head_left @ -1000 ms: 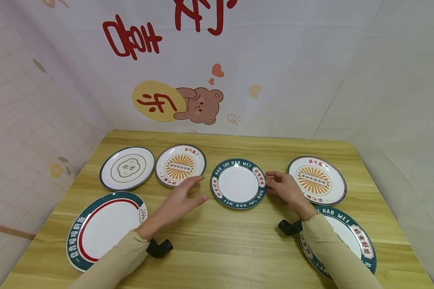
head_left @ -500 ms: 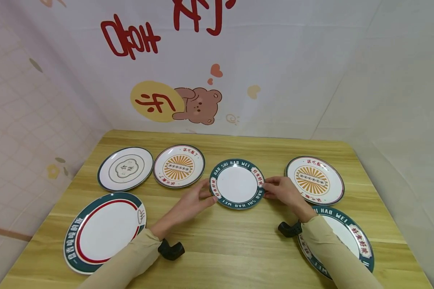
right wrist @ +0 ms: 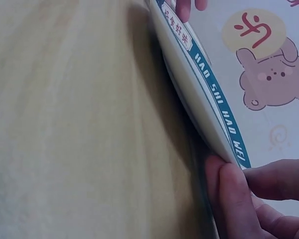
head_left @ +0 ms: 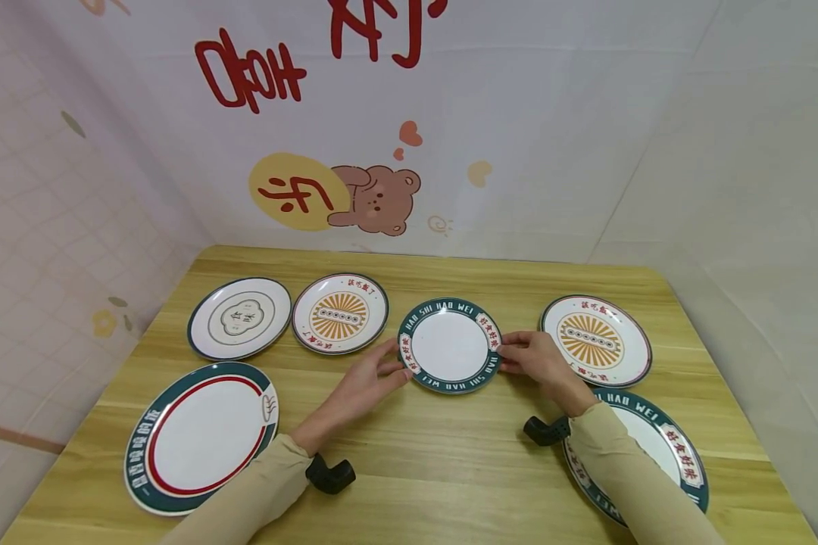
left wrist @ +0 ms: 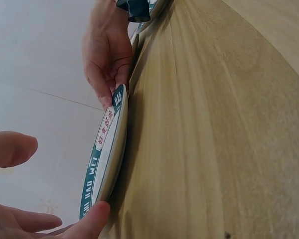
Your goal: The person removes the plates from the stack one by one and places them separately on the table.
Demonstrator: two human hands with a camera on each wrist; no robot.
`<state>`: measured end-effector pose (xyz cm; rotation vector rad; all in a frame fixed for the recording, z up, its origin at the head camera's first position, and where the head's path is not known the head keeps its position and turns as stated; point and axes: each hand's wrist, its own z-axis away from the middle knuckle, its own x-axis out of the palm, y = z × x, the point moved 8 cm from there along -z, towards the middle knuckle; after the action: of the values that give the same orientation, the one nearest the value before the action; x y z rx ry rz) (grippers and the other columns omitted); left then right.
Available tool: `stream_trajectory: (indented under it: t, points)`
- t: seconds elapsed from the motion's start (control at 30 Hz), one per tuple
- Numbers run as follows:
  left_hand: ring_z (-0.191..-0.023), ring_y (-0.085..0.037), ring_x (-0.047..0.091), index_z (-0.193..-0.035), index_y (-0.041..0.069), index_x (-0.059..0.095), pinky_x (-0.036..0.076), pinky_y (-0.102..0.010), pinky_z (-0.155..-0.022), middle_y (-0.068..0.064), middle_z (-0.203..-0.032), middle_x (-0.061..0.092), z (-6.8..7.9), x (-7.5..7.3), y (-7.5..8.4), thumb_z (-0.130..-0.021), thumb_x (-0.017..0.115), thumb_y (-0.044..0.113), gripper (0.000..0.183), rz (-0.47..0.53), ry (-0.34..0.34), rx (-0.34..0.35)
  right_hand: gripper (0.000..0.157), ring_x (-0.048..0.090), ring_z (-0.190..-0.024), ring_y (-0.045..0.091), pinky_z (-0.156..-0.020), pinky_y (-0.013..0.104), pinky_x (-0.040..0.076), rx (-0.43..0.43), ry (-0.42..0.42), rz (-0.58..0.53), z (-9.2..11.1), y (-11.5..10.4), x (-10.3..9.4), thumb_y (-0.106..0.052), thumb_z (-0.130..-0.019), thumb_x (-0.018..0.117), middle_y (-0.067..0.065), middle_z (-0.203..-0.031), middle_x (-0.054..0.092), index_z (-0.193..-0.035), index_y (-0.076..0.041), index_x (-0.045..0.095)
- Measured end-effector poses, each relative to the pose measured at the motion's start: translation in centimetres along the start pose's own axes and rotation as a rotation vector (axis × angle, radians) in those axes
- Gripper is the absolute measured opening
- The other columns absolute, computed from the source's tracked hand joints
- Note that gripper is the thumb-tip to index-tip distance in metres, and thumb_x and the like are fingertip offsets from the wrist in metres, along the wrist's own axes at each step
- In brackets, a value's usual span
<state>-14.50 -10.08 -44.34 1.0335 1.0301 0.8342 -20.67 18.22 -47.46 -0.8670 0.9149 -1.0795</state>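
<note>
A small round plate [head_left: 449,346] with a green lettered rim is at the middle of the table. At its right edge my right hand [head_left: 536,362] pinches the rim, the thumb [right wrist: 279,180] on top and the fingers [right wrist: 233,194] below. My left hand [head_left: 368,382] holds the opposite edge. In the left wrist view one of its fingertips [left wrist: 93,219] is against the rim's underside, and another digit [left wrist: 12,148] sticks out above, apart from the plate. A shadow falls on the wood under the plate in both wrist views.
Behind my left hand lie a sunburst plate [head_left: 340,313] and a white plate with a cloud emblem [head_left: 239,318]. A large red-ringed plate [head_left: 207,431] is near my left sleeve. At right are another sunburst plate [head_left: 596,340] and a large green-rimmed plate [head_left: 682,458], partly under my sleeve.
My left hand has moved right, from apart from the small green-rimmed plate to its left edge, and now holds it. My right hand has closed on the right rim. The plate stays nearly in place.
</note>
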Motion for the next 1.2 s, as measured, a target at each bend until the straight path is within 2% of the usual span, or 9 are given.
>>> stream_trajectory:
  t: [0.17,0.4,0.7,0.93,1.2]
  points:
    - [-0.137,-0.03,0.054,-0.16,0.002,0.033,0.047,-0.043,-0.113,-0.017,-0.161,0.04,-0.2,-0.1,-0.1,-0.103,0.065,0.02,0.067,0.036,0.029,-0.018,0.04,0.071,-0.085,0.012,-0.081,0.028,0.063,0.022,0.005,-0.022,-0.4,0.3,-0.2,-0.002,-0.102,0.062,0.023,-0.116,0.063,-0.136,0.017,0.051]
    - [-0.14,-0.036,0.049,-0.158,-0.001,0.035,0.046,-0.046,-0.114,-0.019,-0.159,0.041,-0.2,-1.1,-0.1,-0.102,0.064,0.016,0.066,0.097,0.098,0.014,0.042,0.069,-0.086,0.009,-0.084,0.027,0.062,0.025,0.03,-0.043,-0.8,-0.4,-0.3,-0.002,-0.102,0.061,0.022,-0.119,0.062,-0.138,0.016,0.051]
    - [-0.14,-0.036,0.049,-0.154,0.0,0.04,0.048,-0.043,-0.111,-0.017,-0.155,0.046,0.3,-2.1,0.4,-0.101,0.064,0.014,0.06,0.156,0.169,0.037,0.043,0.068,-0.086,0.009,-0.085,0.027,0.062,0.027,0.044,-0.024,-1.5,-1.3,-0.1,-0.004,-0.103,0.062,0.023,-0.122,0.06,-0.14,0.015,0.05]
    - [-0.14,-0.036,0.049,-0.154,-0.001,0.041,0.049,-0.042,-0.111,-0.019,-0.154,0.046,0.6,-2.5,0.9,-0.102,0.063,0.01,0.057,0.217,0.19,0.064,0.043,0.068,-0.084,0.008,-0.084,0.027,0.062,0.012,0.036,-0.03,-2.3,-1.4,0.0,-0.003,-0.103,0.061,0.022,-0.12,0.06,-0.14,0.016,0.05]
    - [-0.142,-0.036,0.048,-0.152,0.001,0.044,0.047,-0.043,-0.112,-0.019,-0.154,0.046,0.7,-2.8,1.0,-0.102,0.063,0.01,0.053,0.219,0.208,0.074,0.042,0.068,-0.083,0.008,-0.084,0.027,0.062,0.019,0.027,-0.054,-2.9,-1.3,0.1,0.0,-0.103,0.059,0.023,-0.12,0.06,-0.14,0.018,0.048]
